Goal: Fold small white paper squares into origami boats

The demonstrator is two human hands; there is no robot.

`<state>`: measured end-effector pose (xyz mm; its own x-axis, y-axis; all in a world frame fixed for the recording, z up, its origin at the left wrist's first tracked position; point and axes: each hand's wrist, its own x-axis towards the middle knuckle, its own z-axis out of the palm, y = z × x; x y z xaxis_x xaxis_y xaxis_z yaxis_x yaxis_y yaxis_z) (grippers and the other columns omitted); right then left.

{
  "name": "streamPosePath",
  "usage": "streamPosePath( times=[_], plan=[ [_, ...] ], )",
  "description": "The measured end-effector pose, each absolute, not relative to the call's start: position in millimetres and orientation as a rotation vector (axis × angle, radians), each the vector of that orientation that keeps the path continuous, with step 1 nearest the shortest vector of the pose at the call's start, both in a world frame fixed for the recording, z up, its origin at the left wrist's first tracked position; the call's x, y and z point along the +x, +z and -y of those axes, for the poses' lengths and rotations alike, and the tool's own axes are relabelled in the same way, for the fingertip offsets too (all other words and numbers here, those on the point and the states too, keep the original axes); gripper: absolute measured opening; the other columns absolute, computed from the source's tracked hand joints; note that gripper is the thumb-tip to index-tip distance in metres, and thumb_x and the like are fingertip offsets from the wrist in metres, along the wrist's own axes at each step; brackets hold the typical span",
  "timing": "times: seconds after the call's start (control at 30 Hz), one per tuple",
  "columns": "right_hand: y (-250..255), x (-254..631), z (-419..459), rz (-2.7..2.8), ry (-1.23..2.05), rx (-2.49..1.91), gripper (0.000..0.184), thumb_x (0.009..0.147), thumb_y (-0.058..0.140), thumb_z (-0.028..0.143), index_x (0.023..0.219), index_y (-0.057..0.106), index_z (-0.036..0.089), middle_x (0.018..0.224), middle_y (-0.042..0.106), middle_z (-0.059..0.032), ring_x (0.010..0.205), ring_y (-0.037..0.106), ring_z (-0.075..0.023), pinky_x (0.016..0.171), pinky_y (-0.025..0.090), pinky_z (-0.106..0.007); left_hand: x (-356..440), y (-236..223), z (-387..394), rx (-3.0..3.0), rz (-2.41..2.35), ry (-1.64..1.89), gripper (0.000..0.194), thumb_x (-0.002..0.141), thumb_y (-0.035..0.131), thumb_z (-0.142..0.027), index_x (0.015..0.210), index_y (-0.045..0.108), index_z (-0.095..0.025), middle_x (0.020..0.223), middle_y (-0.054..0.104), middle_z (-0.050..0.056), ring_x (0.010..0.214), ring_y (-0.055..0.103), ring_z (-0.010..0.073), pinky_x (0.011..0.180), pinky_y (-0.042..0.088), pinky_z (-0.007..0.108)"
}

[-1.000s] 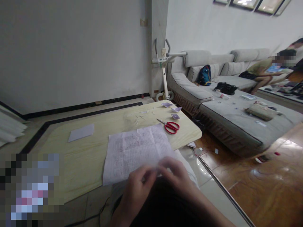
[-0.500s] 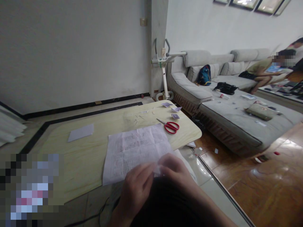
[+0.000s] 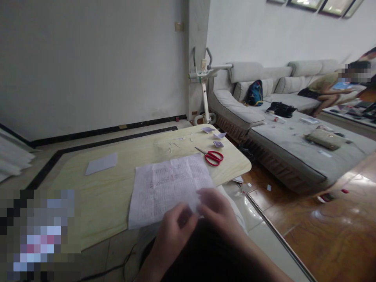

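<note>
My left hand (image 3: 178, 225) and my right hand (image 3: 216, 207) meet at the near edge of the table. Their fingers are closed, pinching a small pale piece of paper (image 3: 194, 203) between them, blurred and mostly hidden. Just beyond lies a large creased printed sheet (image 3: 167, 188), flat on the table. Red-handled scissors (image 3: 213, 158) rest to its right, blades partly spread. Behind them stand small folded paper pieces (image 3: 219, 144) near the table's far right corner. Thin paper scraps (image 3: 176, 145) are scattered beyond the sheet.
A folded sheet (image 3: 101, 163) lies on the left of the pale wooden table (image 3: 100, 207). To the right, a grey sofa (image 3: 282, 156) carries bags, and a person (image 3: 319, 88) sits at its far end. An exercise machine (image 3: 205, 94) stands behind the table.
My fingers keep shifting around the small piece of paper; the left fingers have curled and parted slightly from the right. The things on the table stay where they were.
</note>
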<state>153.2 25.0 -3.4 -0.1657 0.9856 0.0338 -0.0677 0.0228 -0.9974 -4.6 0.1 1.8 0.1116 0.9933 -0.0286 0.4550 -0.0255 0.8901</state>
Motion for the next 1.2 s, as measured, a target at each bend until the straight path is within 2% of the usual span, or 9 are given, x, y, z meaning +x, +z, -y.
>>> streamPosePath(
  times=[0.1,0.17,0.3,0.43,0.73,0.83,0.9,1.07,1.2],
  plan=[
    [0,156,-25,1.363,1.336,-1.101,0.025,0.078,0.067,0.026,0.102,0.066,0.020,0.082,0.063,-0.0011,0.073,0.058,-0.0163,0.067,0.047,-0.028,-5,0,-1,1.638,-1.474,0.888,0.022,0.089,0.054,-0.035,0.073,0.058,-0.021,0.064,0.059,-0.004,0.062,0.057,0.0140,0.057,0.044,0.022],
    [4,157,-27,1.453,1.343,-1.131,0.017,0.080,0.067,0.027,0.093,0.069,0.017,0.081,0.066,-0.0028,0.076,0.060,-0.0178,0.071,0.047,-0.029,-7,-1,-1,1.642,-1.426,0.876,0.019,0.090,0.053,-0.034,0.082,0.064,-0.021,0.071,0.065,-0.002,0.066,0.061,0.0152,0.060,0.045,0.022],
    [9,159,-30,1.524,1.338,-1.168,0.018,0.082,0.065,0.031,0.072,0.066,0.015,0.067,0.061,0.0000,0.067,0.055,-0.0147,0.063,0.044,-0.026,-9,0,-1,1.638,-1.387,0.885,0.021,0.090,0.054,-0.035,0.084,0.067,-0.021,0.073,0.069,0.000,0.069,0.063,0.0163,0.062,0.048,0.023],
    [11,159,-29,1.453,1.439,-1.123,0.023,0.082,0.065,0.035,0.070,0.063,0.015,0.063,0.056,0.0022,0.063,0.051,-0.0128,0.058,0.041,-0.023,-10,-1,-3,1.565,-1.430,1.044,0.019,0.087,0.056,-0.034,0.079,0.066,-0.020,0.067,0.068,-0.001,0.063,0.064,0.0153,0.058,0.050,0.022],
    [4,154,-25,1.392,1.468,-1.063,0.019,0.083,0.064,0.032,0.072,0.062,0.017,0.066,0.058,0.0020,0.063,0.054,-0.0136,0.060,0.043,-0.024,-7,-4,-1,1.565,-1.477,1.099,0.015,0.086,0.058,-0.033,0.086,0.066,-0.020,0.070,0.070,0.000,0.065,0.067,0.0167,0.059,0.054,0.024],
    [-1,156,-24,1.489,1.322,-1.064,0.011,0.083,0.065,0.028,0.089,0.065,0.019,0.077,0.062,0.0000,0.072,0.057,-0.0158,0.068,0.046,-0.027,-9,-7,-3,1.609,-1.455,1.076,0.018,0.090,0.053,-0.033,0.088,0.066,-0.021,0.072,0.073,0.000,0.065,0.069,0.0164,0.060,0.054,0.024],
    [-2,156,-24,1.549,1.150,-1.030,0.018,0.082,0.066,0.023,0.099,0.065,0.020,0.083,0.061,-0.0014,0.076,0.057,-0.0168,0.073,0.047,-0.030,-11,-9,-4,1.646,-1.457,1.050,0.017,0.091,0.052,-0.031,0.092,0.066,-0.021,0.075,0.074,0.000,0.067,0.070,0.0168,0.060,0.054,0.024],
    [-3,158,-25,1.714,0.945,-0.871,0.009,0.085,0.063,0.018,0.092,0.069,0.022,0.087,0.060,-0.0039,0.080,0.057,-0.0177,0.074,0.048,-0.031,-11,-9,-3,1.780,-1.459,0.993,0.014,0.087,0.054,-0.022,0.093,0.067,-0.022,0.080,0.073,0.000,0.073,0.069,0.0175,0.064,0.053,0.026],
    [-4,160,-27,1.717,0.904,-0.888,0.008,0.086,0.064,0.019,0.092,0.068,0.022,0.086,0.062,-0.0043,0.079,0.058,-0.0185,0.073,0.049,-0.032,-11,-7,-4,1.733,-1.469,1.009,0.015,0.088,0.057,-0.030,0.091,0.067,-0.020,0.077,0.072,0.001,0.070,0.068,0.0176,0.062,0.053,0.026]
  ],
)
